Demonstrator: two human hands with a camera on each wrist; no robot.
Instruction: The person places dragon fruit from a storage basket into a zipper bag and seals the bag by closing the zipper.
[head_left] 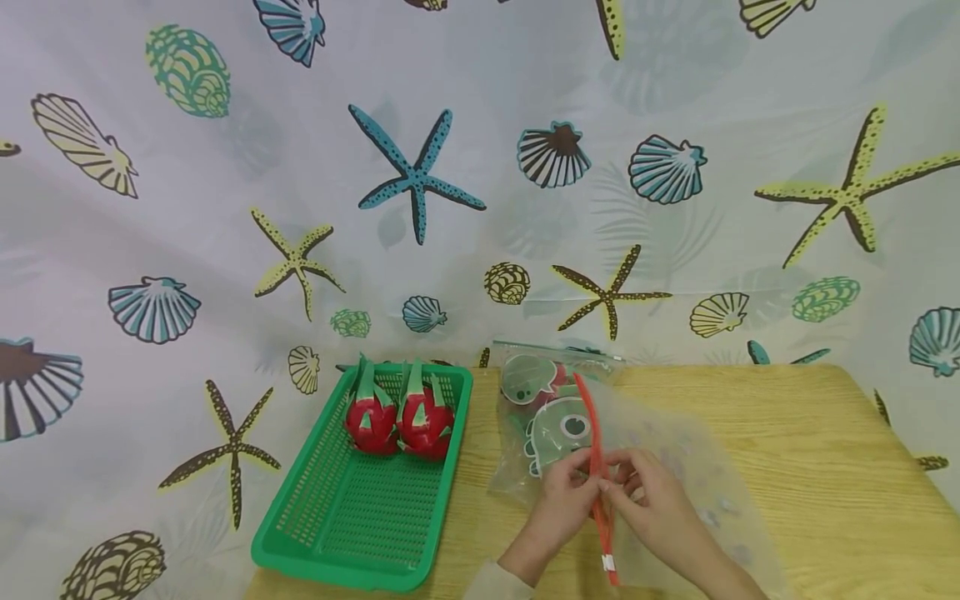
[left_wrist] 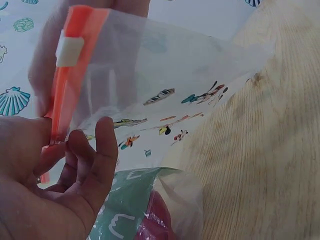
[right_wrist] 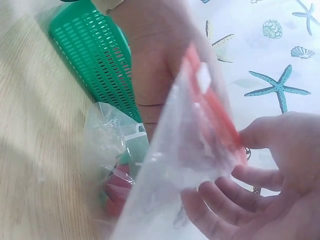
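Observation:
A translucent zip bag (head_left: 690,467) with a red zip edge and small coloured prints hangs between both hands. My left hand (head_left: 561,496) pinches the red edge from the left, and my right hand (head_left: 648,500) pinches it from the right at nearly the same height. A white slider (left_wrist: 69,51) sits near one end of the red strip. Just behind the hands lies a clear bag (head_left: 517,467) with a green cartoon print. Red fruit (right_wrist: 118,187) shows through its plastic; the hands and the zip bag partly cover it.
To the left, a green plastic basket (head_left: 300,492) stands on the wooden table (head_left: 795,450). Two red dragon fruits, one on the left (head_left: 371,425) and one on the right (head_left: 426,423), sit at its far end. A shell-and-starfish patterned curtain (head_left: 480,208) hangs behind the table.

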